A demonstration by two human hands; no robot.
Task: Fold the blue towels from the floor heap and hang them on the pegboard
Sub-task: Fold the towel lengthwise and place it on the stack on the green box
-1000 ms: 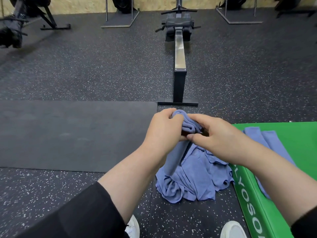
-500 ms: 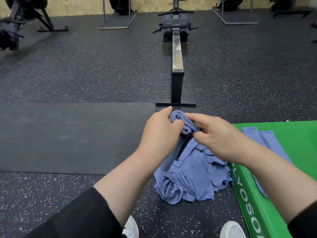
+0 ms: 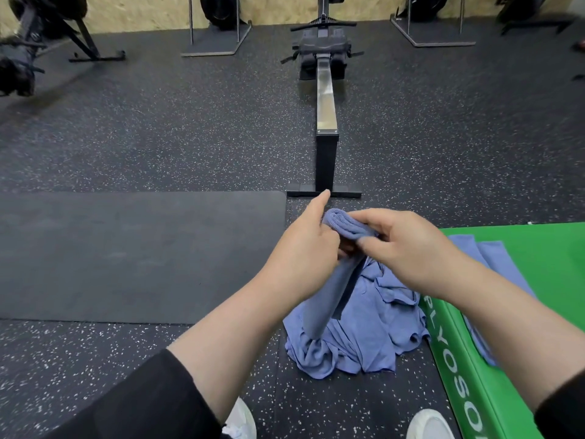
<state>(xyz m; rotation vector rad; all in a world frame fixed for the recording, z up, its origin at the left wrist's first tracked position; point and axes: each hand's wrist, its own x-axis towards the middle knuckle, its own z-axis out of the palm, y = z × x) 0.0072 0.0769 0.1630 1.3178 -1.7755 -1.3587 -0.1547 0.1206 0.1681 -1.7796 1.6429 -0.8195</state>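
At frame centre, the left hand [image 3: 304,248] and right hand [image 3: 408,248] both grip a folded blue cloth towel [image 3: 340,228] above the crumpled blue heap [image 3: 364,331].

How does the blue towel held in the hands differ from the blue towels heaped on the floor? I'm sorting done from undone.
The held blue towel is folded into a narrow strip; the floor heap of blue towels is crumpled and creased. The held towel is lifted, gripped by the left hand and right hand, its end hanging down; the heap lies loose on the speckled floor. Both look the same blue cloth.
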